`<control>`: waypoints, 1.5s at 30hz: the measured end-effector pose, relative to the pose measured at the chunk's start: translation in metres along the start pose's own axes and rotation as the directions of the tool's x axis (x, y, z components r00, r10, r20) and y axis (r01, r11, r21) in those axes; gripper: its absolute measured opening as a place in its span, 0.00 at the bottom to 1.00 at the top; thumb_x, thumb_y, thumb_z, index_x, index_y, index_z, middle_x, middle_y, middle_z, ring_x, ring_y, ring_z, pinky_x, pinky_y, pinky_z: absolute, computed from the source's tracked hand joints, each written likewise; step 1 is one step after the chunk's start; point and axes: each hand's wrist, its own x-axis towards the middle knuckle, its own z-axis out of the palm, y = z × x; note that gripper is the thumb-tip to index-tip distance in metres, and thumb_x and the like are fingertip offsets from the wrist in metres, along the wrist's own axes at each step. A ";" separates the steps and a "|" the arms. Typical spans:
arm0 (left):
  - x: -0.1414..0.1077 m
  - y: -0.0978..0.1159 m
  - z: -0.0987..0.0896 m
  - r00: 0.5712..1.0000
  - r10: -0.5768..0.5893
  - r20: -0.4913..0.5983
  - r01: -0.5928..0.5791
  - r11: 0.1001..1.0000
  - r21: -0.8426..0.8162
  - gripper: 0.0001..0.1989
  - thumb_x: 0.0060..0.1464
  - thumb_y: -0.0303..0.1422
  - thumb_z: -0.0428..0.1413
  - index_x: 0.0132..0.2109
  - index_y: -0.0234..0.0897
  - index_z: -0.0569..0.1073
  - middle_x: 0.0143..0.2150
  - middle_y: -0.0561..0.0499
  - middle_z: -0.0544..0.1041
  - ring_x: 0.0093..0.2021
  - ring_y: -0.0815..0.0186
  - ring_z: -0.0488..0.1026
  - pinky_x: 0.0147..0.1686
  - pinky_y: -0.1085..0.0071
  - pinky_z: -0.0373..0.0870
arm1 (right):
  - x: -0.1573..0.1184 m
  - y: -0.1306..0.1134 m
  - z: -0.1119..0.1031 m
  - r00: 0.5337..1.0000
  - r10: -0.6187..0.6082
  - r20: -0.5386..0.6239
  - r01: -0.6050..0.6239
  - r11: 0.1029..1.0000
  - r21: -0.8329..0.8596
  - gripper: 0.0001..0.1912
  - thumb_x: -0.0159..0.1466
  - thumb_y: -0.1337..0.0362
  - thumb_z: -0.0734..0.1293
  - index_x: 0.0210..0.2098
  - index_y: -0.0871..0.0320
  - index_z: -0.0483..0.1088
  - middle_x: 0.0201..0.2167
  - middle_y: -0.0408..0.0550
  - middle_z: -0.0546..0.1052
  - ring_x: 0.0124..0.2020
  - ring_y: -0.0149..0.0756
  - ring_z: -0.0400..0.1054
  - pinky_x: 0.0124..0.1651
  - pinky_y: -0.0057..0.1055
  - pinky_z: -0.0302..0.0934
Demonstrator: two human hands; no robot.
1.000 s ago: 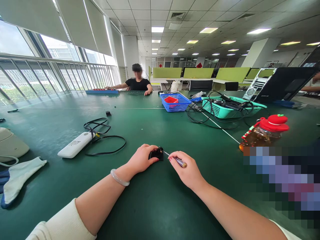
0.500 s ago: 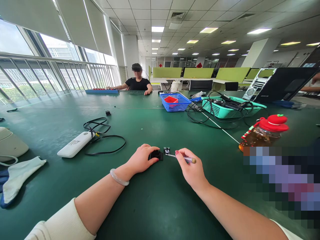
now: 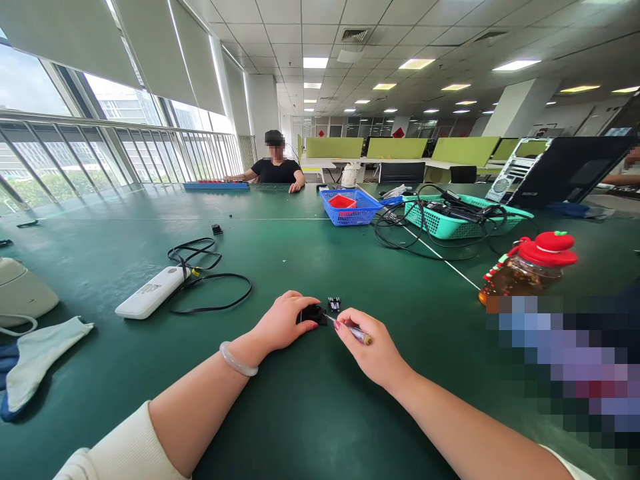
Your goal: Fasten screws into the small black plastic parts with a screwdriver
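My left hand (image 3: 283, 321), with a pale bangle at the wrist, is closed round a small black plastic part (image 3: 314, 315) on the green table. Fingers and thumb cover some of it, so its exact kind does not show. In my right hand (image 3: 373, 350) is a slim screwdriver (image 3: 361, 335), pinched between thumb and fingers. Its thin metal tip points left and reaches the right edge of the black part; whether they touch I cannot tell. Just beyond that tip lies a small black piece with silvery bits (image 3: 334, 305), apart from both hands.
Left stand a white power bank (image 3: 150, 293) with a black cable (image 3: 210, 273) and a glove (image 3: 45, 363). Farther off are a blue basket (image 3: 350, 215), a green basket (image 3: 445, 229) of cables and a red-lidded jar (image 3: 535, 267). A person (image 3: 275, 170) sits across the table.
My right hand has moved left and slightly nearer to me, taking the screwdriver tip from the small silvery piece to the black part. My left hand has stayed in place.
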 end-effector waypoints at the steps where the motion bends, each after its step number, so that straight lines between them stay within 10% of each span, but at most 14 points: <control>1: 0.000 0.000 0.000 1.000 0.004 0.001 -0.004 1.000 0.002 0.23 0.54 0.36 0.61 0.57 0.43 0.71 0.49 0.47 0.78 0.54 0.56 0.69 0.56 0.58 0.67 | 0.000 0.000 0.000 1.000 -0.009 0.010 0.010 1.000 -0.022 0.13 0.66 0.56 0.61 0.29 0.55 0.66 0.25 0.41 0.69 0.26 0.30 0.61 0.29 0.26 0.55; 45: -0.001 0.004 0.000 0.992 0.113 0.050 -0.117 0.988 0.097 0.24 0.57 0.40 0.60 0.59 0.41 0.69 0.50 0.46 0.78 0.51 0.57 0.72 0.53 0.60 0.69 | -0.011 -0.015 0.001 0.926 -0.331 0.183 0.370 0.891 -0.261 0.09 0.66 0.64 0.63 0.28 0.55 0.67 0.25 0.41 0.71 0.28 0.31 0.63 0.49 0.38 0.57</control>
